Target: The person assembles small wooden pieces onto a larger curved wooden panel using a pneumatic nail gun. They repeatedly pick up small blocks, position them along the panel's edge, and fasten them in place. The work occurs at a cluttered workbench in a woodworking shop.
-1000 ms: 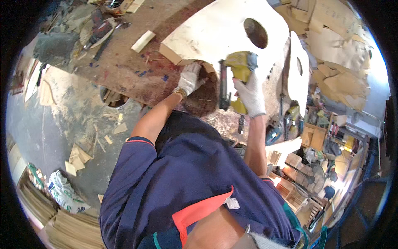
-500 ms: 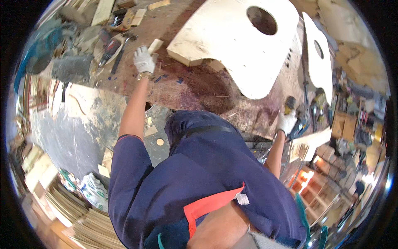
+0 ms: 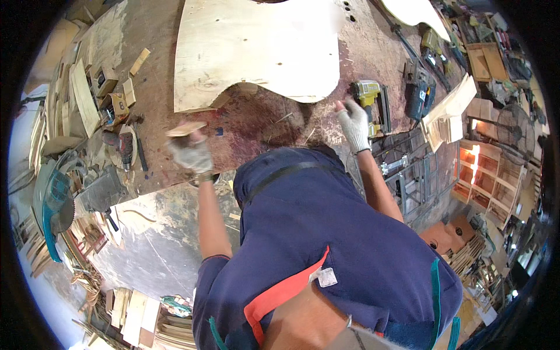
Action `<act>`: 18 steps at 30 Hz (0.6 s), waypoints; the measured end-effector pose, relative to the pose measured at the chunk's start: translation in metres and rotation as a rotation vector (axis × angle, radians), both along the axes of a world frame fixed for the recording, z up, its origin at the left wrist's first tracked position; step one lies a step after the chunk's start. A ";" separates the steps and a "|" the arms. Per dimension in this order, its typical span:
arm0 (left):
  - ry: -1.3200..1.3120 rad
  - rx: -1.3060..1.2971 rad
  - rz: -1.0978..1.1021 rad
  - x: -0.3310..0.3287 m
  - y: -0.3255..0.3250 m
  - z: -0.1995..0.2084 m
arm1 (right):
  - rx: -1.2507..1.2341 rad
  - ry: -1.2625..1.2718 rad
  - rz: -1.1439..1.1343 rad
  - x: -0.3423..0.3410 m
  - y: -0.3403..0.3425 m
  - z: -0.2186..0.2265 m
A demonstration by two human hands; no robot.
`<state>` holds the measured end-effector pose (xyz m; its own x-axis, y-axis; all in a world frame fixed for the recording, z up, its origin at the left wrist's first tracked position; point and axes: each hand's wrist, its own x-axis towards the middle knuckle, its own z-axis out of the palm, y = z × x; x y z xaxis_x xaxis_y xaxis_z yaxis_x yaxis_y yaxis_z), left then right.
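Observation:
My left hand (image 3: 193, 156), in a whitish knit glove and smeared by motion, grips a small wood block (image 3: 186, 128) over the near part of the bench. My right hand (image 3: 354, 123), gloved with bare fingertips, is held up at the bench's near edge, fingers apart and nothing seen in them. Just right of it, a yellow-green and black nail gun (image 3: 367, 93) rests on the bench. Beyond both hands lies a large pale plywood panel (image 3: 256, 52) with a wavy near edge; its far part runs out of view.
On the brown bench (image 3: 151, 76), a red-black drill (image 3: 125, 146) and wood scraps lie left. A blue-black power tool (image 3: 420, 90) lies right, near another pale panel (image 3: 417, 13). A teal circular saw (image 3: 58, 198) is far left, and stacked wood pieces (image 3: 446, 119) stand right.
My left hand has picked up the small wood block and drawn it nearer. My right hand has let go of the nail gun. The whole view has shifted.

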<state>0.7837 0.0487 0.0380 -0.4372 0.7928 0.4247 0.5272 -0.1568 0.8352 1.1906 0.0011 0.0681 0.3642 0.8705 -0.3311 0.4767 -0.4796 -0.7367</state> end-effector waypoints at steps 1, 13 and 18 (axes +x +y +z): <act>0.081 0.009 -0.118 0.027 -0.001 -0.001 | 0.073 0.454 -0.159 -0.015 0.003 -0.011; 0.185 -0.251 -0.611 0.174 0.019 -0.071 | -0.199 1.149 -0.409 -0.035 0.034 -0.018; 0.205 -0.200 -0.571 0.187 0.020 -0.077 | -0.178 1.128 -0.380 -0.031 0.031 -0.025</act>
<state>0.9708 0.0691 -0.0393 0.1521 0.9494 0.2748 0.5587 -0.3119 0.7685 1.1593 0.0318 0.0428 0.0154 0.6805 -0.7326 -0.5876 -0.5867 -0.5573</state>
